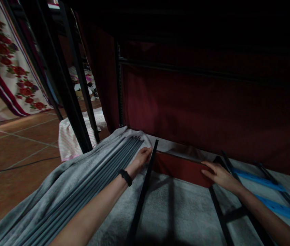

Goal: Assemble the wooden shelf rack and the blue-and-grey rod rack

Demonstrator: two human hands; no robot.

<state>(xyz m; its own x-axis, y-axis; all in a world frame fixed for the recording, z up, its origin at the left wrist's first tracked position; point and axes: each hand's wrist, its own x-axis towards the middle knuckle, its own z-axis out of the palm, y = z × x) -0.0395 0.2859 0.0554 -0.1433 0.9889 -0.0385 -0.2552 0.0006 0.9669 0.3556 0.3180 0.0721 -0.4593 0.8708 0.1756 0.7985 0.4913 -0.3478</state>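
A reddish-brown board [180, 168] stands on its long edge on a grey blanket [183, 205], between two dark metal bars. My left hand [143, 156], with a black band at the wrist, is closed by the board's left end and the top of the left black bar [145, 186]. What its fingertips pinch is hidden. At the other end, my right hand [220, 175] holds the board's upper corner, with fingers along the top edge and on the face. The right dark bar [219, 212] runs from that end toward me.
Several thin grey rods [104, 181] lie side by side on the blanket's left. Blue strips [260, 179] cross dark bars at right. Black posts [60, 78] rise at left beside a striped cloth [74, 138]. A dark red curtain [186, 106] hangs behind.
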